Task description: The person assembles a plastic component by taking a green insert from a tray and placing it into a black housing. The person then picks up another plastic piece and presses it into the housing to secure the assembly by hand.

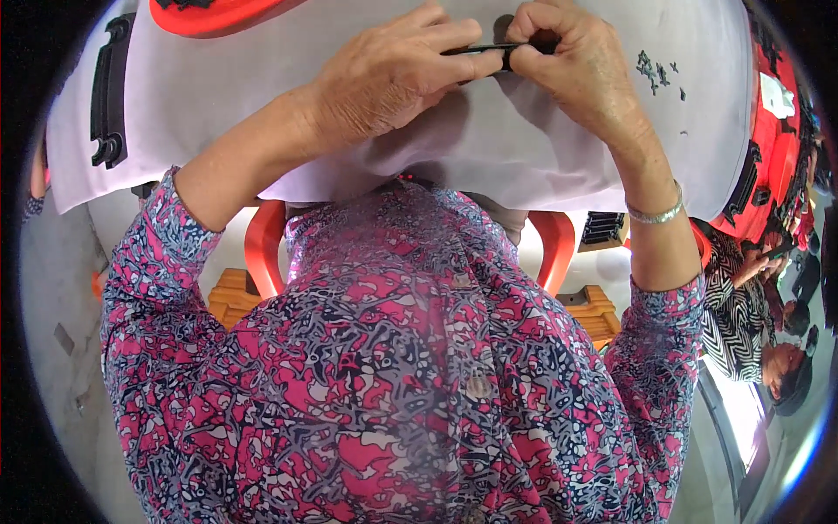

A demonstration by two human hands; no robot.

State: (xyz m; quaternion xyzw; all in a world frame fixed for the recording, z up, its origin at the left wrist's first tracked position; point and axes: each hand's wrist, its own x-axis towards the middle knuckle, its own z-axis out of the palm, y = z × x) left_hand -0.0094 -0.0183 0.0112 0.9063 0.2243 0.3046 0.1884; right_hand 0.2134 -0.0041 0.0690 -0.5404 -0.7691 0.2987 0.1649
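Above the far part of the cloth-covered table (288, 79), both hands meet on a slim black part (478, 52), mostly covered by fingers. My left hand (393, 79) is closed around its left end. At its other end, the thumb and curled fingers of my right hand (580, 65) pinch it. What exact kind of part it is, I cannot make out. Right of my right hand lies a small cluster of black plastic bits (655, 72), with a few strays beside it. A long black bar-shaped piece (111, 92) rests at the table's left side.
A red tray (214, 19) holding black items sits at the far left. Along the right edge are red trays (768, 131) with black parts and a white slip. Other people sit beyond, one in a striped top (731, 306). Red chair arms (266, 249) flank my body.
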